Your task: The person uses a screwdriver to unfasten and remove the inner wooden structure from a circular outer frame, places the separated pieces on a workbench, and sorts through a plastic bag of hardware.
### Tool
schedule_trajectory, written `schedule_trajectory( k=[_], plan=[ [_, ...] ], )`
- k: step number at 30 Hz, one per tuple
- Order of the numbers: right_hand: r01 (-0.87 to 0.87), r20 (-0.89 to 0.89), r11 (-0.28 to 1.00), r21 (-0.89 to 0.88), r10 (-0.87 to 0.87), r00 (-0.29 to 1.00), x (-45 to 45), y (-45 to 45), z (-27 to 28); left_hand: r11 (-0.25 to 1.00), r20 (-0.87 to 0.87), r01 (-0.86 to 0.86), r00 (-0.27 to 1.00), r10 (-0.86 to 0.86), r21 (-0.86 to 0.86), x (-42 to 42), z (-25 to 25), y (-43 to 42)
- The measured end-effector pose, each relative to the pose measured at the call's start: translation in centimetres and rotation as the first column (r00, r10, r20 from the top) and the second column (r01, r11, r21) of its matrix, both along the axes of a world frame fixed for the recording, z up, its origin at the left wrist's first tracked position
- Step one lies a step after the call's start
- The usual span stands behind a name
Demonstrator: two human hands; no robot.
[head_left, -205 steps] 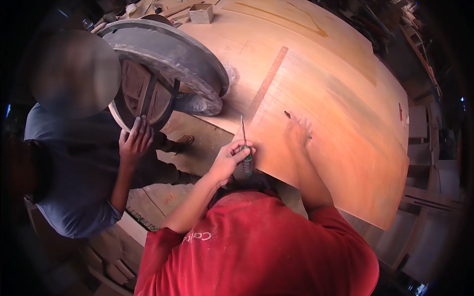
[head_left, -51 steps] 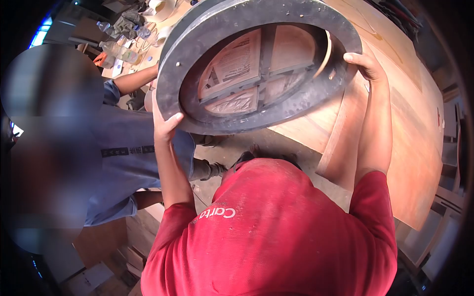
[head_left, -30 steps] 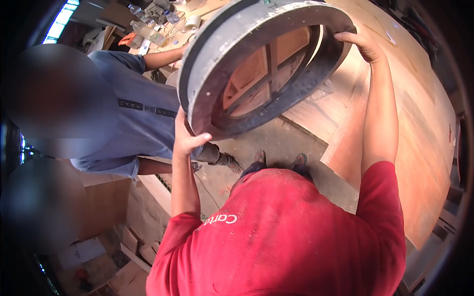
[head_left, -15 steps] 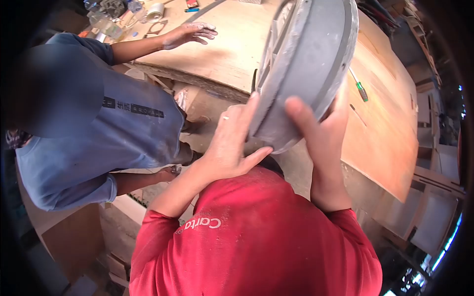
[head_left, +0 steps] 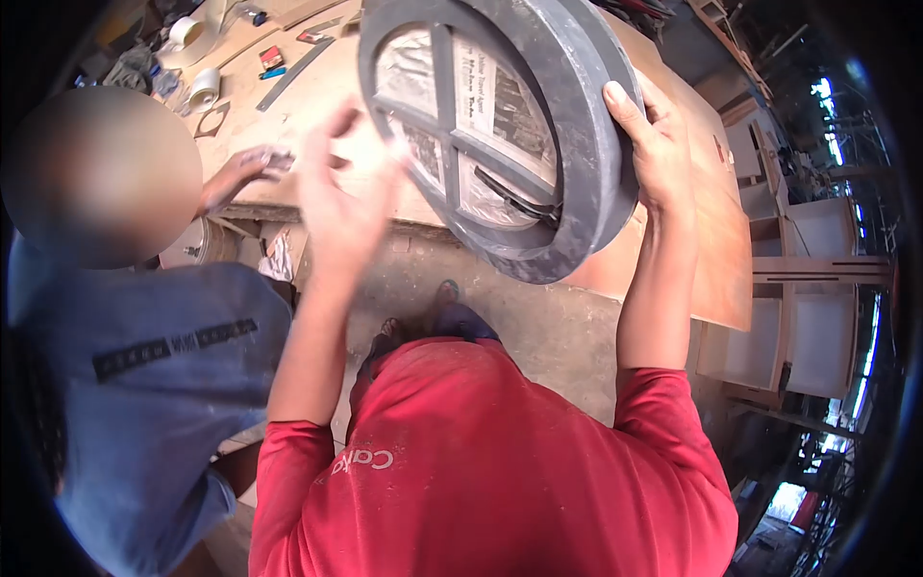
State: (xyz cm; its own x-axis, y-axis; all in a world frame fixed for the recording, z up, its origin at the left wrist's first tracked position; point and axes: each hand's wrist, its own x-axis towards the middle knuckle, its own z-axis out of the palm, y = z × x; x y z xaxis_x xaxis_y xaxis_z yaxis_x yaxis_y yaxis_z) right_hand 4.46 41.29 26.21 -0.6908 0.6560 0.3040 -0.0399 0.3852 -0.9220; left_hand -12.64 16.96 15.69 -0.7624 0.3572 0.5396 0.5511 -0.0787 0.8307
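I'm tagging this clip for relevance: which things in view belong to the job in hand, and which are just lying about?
Part of the job:
round grey frame, held by the right hand
left hand, blurred near its rim; contact unclear

Apparently just lying about, on the table:
a white roll
red box
small blue item
long grey strip

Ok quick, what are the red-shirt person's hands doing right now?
Left hand: open and blurred; cannot tell if it touches the round frame.
Right hand: holding the round frame's edge.
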Motion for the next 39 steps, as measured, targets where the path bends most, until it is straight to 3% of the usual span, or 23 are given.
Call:
schedule_trajectory(
  k=[5, 6, 7, 9, 12, 14, 18, 22, 24, 27, 29, 32, 34, 36, 37, 39],
  plan=[
    [-0.156, 0.065, 0.988, 0.007, 0.155, 0.986, -1.3, 4.6, 0.9, 0.928, 0.05, -0.334, 0.943, 0.33, 0.163, -14.5, -2.9, 4.2],
    [-0.212, 0.097, 0.977, -0.004, 0.211, 0.973, -1.5, 5.5, 0.9, 0.919, 0.106, -0.336, 0.941, 0.321, 0.207, -17.5, -4.0, 4.6],
    [-0.198, 0.099, 0.98, -0.012, 0.199, 0.975, -2.0, 6.0, 0.9, 0.917, 0.157, -0.3, 0.951, 0.266, 0.262, -20.9, -5.4, 5.2],
    [-0.263, 0.094, 0.964, 0.033, 0.259, 0.961, -2.5, 6.8, 1.2, 0.975, 0.229, -0.157, 0.966, 0.118, 0.158, -25.4, -7.7, 6.2],
    [-0.326, 0.124, 0.945, -0.018, 0.325, 0.937, -3.0, 8.5, 1.1, 0.936, 0.294, 0.33, 0.888, -0.353, 0.126, -35.5, -16.3, 5.6],
    [-0.316, 0.138, 0.949, -0.018, 0.315, 0.939, -3.6, 9.3, 1.0, 0.851, 0.348, 0.444, 0.779, -0.521, 0.279, -33.9, -16.2, 6.0],
    [-0.307, 0.137, 0.952, -0.014, 0.305, 0.942, -5.3, 11.4, 0.9, 0.757, 0.355, 0.583, 0.669, -0.653, 0.295, -35.2, -19.4, 5.1],
    [-0.345, 0.172, 0.936, 0.064, 0.33, 0.928, -6.7, 13.6, 0.9, 0.793, 0.422, 0.488, 0.673, -0.608, 0.364, -33.2, -17.7, 4.7],
    [-0.377, 0.083, 0.926, 0.022, 0.374, 0.924, -7.4, 14.7, 0.7, 0.801, 0.474, 0.426, 0.65, -0.594, 0.419, -32.4, -15.6, 3.5],
    [-0.454, 0.006, 0.891, -0.008, 0.455, 0.891, -8.0, 16.5, 2.0, 0.827, 0.425, 0.432, 0.713, -0.558, 0.361, -30.8, -8.3, 1.7],
    [-0.566, -0.098, 0.824, -0.01, 0.563, 0.821, -9.2, 17.1, 3.3, 0.889, 0.302, 0.382, 0.842, -0.447, 0.252, -28.8, -1.8, 1.2],
    [-0.734, -0.208, 0.678, 0.027, 0.722, 0.66, -10.8, 18.1, 3.4, 0.945, 0.276, 0.265, 0.91, -0.31, 0.19, -26.9, 2.8, 0.5],
    [-0.684, -0.191, 0.719, -0.126, 0.659, 0.728, -10.8, 19.8, 2.4, 0.957, 0.263, 0.251, 0.923, -0.282, 0.145, -26.1, 3.7, -0.3],
    [-0.626, -0.16, 0.767, -0.144, 0.606, 0.779, -11.1, 20.6, 0.8, 0.96, 0.35, 0.258, 0.894, -0.281, 0.112, -26.4, 3.2, -1.2],
    [-0.602, -0.144, 0.784, -0.151, 0.585, 0.798, -11.4, 20.7, 0.1, 0.945, 0.282, 0.311, 0.902, -0.327, 0.101, -25.7, 4.3, -0.8],
    [-0.559, -0.118, 0.814, -0.158, 0.546, 0.829, -11.8, 21.0, -1.0, 0.972, 0.321, 0.226, 0.917, -0.234, 0.063, -24.2, 5.4, 0.0]
  ],
)
